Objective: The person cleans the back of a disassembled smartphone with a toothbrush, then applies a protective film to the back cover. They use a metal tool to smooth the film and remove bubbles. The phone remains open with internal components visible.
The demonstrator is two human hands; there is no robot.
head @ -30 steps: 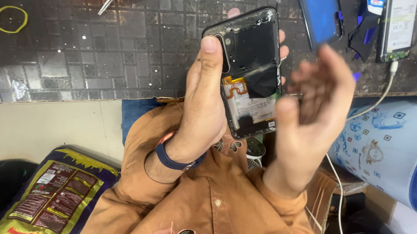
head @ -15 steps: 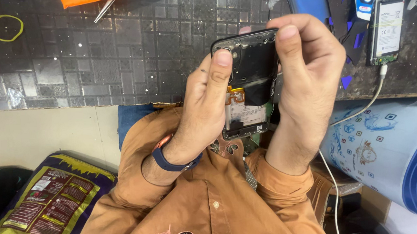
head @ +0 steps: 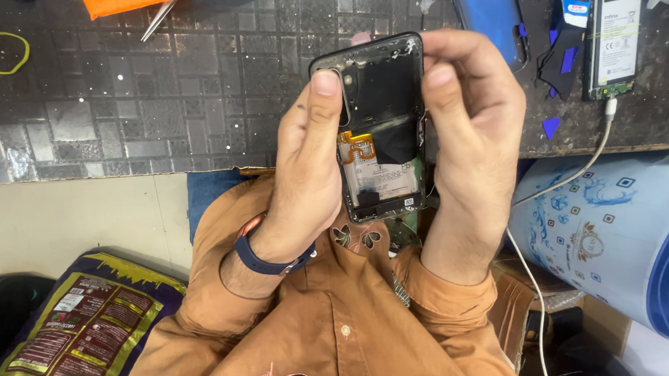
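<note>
Opened phone (head: 377, 130) between both hands

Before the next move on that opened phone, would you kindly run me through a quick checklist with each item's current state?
1. Left hand grips the opened phone: ok, thumb on its face.
2. Right hand supports the other edge: ok.
3. Phone held clear of the tiled mat: ok.
4. Battery inside looks seated: cannot tell.
5. Tweezers within reach: ok, lying on the mat.
6. White cable clear of the hands: ok.

Opened phone (head: 377, 130) between both hands (head: 395, 152)
</note>
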